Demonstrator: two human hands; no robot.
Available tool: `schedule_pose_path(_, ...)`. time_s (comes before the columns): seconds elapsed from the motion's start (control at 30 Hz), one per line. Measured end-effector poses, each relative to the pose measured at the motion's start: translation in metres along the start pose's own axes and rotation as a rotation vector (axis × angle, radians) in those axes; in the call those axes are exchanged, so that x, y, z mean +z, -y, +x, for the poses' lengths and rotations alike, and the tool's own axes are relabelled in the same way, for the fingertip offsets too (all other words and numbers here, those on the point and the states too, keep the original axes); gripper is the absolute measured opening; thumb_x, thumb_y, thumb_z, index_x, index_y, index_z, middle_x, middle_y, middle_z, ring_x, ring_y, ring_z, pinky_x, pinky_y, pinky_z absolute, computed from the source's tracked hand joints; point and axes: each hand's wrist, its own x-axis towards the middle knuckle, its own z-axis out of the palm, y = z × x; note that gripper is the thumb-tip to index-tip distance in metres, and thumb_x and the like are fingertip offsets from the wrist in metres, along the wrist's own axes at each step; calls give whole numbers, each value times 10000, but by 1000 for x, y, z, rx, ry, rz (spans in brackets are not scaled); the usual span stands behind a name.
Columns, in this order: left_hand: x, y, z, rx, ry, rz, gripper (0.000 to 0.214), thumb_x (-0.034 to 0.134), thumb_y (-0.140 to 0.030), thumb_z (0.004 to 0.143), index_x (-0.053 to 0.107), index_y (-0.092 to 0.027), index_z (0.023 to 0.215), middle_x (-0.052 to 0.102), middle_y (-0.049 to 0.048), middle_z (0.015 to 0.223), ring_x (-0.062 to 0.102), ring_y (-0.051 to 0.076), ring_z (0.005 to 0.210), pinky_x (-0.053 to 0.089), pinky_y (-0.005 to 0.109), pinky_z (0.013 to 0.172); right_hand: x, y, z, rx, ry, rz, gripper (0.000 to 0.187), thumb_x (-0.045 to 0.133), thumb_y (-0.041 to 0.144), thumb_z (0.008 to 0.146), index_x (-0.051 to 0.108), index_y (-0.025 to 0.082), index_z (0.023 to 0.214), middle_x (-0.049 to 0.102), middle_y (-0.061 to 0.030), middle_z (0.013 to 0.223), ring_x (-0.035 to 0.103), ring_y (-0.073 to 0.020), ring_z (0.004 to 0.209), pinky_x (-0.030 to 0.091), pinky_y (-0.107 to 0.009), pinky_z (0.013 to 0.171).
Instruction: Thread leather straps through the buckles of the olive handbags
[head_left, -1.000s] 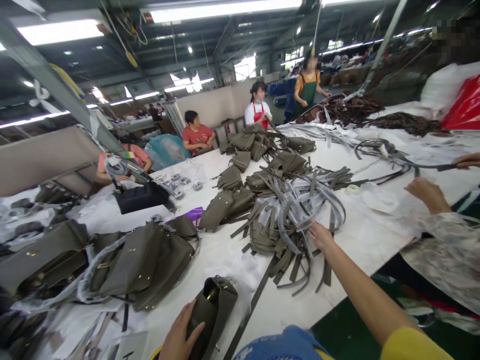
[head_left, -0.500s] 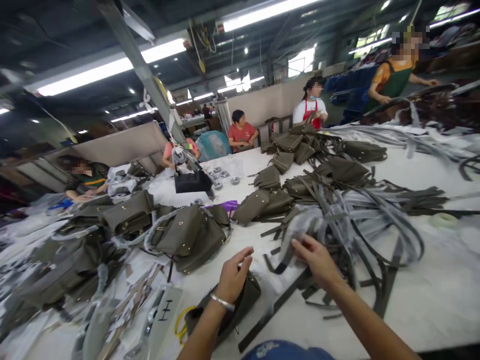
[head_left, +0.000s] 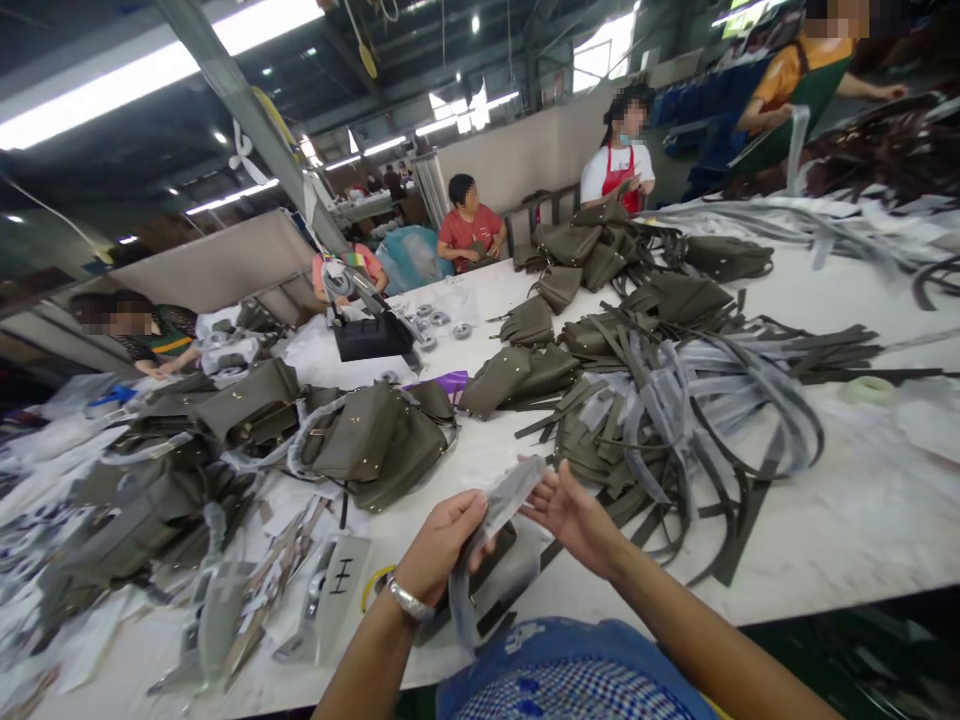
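A strap wrapped in clear plastic (head_left: 514, 492) slants up between my hands, with its other end hanging down toward the table edge. My left hand (head_left: 450, 535), wearing a silver bracelet, pinches it between thumb and fingers. At the strap's upper end is my right hand (head_left: 574, 515), palm turned inward, thumb raised and fingers stretched out against or just behind the plastic. Below the hands lies an olive bag (head_left: 495, 570), partly hidden by them and by the strap. Just right of my right hand is a heap of olive straps (head_left: 600, 440), some in plastic.
Olive bags (head_left: 382, 440) are piled on the left, more (head_left: 525, 375) toward the table's middle. A marked grey tool or stand (head_left: 334, 600) and scrap strips (head_left: 262, 590) lie at front left. A black box-like thing (head_left: 371, 335) stands further back. Several co-workers surround the table.
My right hand has come back from the strap heap toward me. A plastic-wrapped strap is now between my hands, and my left hand has closed on it.
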Motion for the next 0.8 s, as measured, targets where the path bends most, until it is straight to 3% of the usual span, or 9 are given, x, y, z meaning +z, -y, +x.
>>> schedule_pose_path(0.17,-21,7,-30,-126,-47,149,416,439,-535,870,572,-143,899,521,-43,564,286,27,354,158,150,353,-16,22,18,-71,-225,103,387,518,438,882,536,228,1207,614,-65,1239,612,-166,1084,467,-338,988)
schedule_pose_path(0.33,-43,9,-60,-205,-179,481,477,498,-543,828,585,-172,1115,600,-22,599,367,61,365,261,167,365,-22,23,18,-40,-191,-62,375,528,466,876,617,188,1110,669,-86,1124,621,-177,1039,495,-313,901)
schedule_pose_path(0.43,-53,4,-77,-184,-262,653,440,550,-518,798,635,-203,1094,641,-5,662,441,89,411,333,183,391,-24,21,15,-26,-216,-263,395,531,493,863,666,177,1056,687,-82,1056,620,-155,949,500,-221,724)
schedule_pose_path(0.5,-61,2,-86,-148,-293,728,382,576,-495,783,683,-214,1019,664,6,703,528,122,511,397,189,453,-26,19,15,-30,-247,-284,376,558,488,847,690,178,1013,694,-56,983,608,-107,814,461,-159,591)
schedule_pose_path(0.57,-70,3,-91,-136,-302,748,356,579,-489,781,700,-219,980,672,3,714,562,139,569,434,197,506,-28,18,15,-26,-272,-208,361,583,482,834,699,178,990,687,-27,880,578,-65,693,443,-124,535)
schedule_pose_path(0.67,-78,10,-92,-185,-285,737,401,540,-511,803,674,-208,1029,649,-14,667,527,123,494,437,208,497,-28,13,15,21,-286,-117,353,623,466,814,703,159,968,668,-10,719,580,-49,617,490,-107,581)
schedule_pose_path(0.8,-74,22,-80,-199,-190,737,436,476,-518,839,641,-192,1076,664,6,734,546,132,529,444,218,505,-18,-4,15,119,-214,-106,374,635,457,811,692,129,981,696,-45,680,639,-78,622,539,-135,642)
